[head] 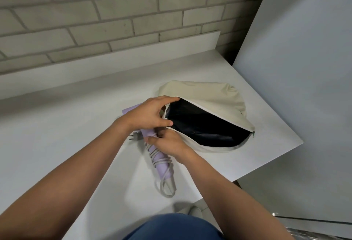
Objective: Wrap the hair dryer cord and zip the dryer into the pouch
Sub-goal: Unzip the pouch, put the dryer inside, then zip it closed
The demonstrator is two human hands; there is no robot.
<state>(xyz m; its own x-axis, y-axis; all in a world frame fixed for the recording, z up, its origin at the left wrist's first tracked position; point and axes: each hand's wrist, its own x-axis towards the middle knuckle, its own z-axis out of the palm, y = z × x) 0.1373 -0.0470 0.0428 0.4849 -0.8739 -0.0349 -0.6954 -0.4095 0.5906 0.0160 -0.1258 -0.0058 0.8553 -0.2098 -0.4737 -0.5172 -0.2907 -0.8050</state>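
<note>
The cream pouch (209,95) lies on the white bench (57,125). Its mouth is wide open and the inside is dark. The zip pull (253,133) sits at the far right end of the mouth.

The left hand (148,114) is at the left end of the pouch mouth. Its grip is closed on the pouch there, fingers on the top edge and thumb on the bottom edge.

The purple hair dryer (162,165) lies just left of the pouch, outside it. The right hand (169,143) is next to the pouch's lower edge. Its grip is curled round the top of the dryer's handle, so the handle sticks out below the hand, away from the pouch. The grey cord (167,192) is wound round the handle, with a loop hanging off its end. The plug (134,137) lies on the bench, left of both hands.
</note>
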